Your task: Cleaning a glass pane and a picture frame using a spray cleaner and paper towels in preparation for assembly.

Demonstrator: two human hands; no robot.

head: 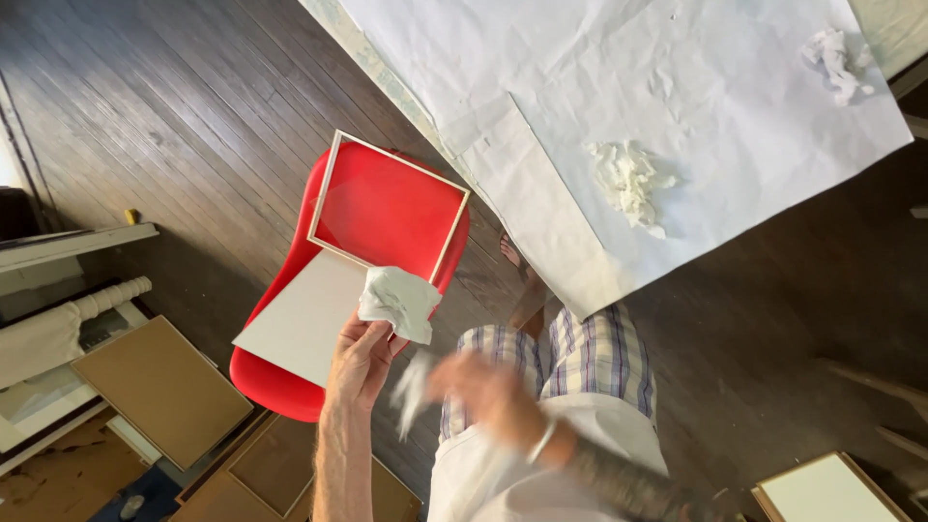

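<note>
My left hand (362, 360) is raised over a red chair (387, 208) and grips a crumpled white paper towel (399, 302). My right hand (483, 391) is blurred with motion just right of it, closed on a smaller white scrap of paper (413, 391). On the chair seat lie a thin light wooden frame (329, 188) and a white board (304, 324). The board's corner sits under the towel.
A table under a large crumpled white paper sheet (715, 87) fills the upper right, with two wads of tissue (628, 179) on it. Brown boards (159, 387) and white trim lie on the dark wooden floor at left. Another framed white panel (826, 488) lies bottom right.
</note>
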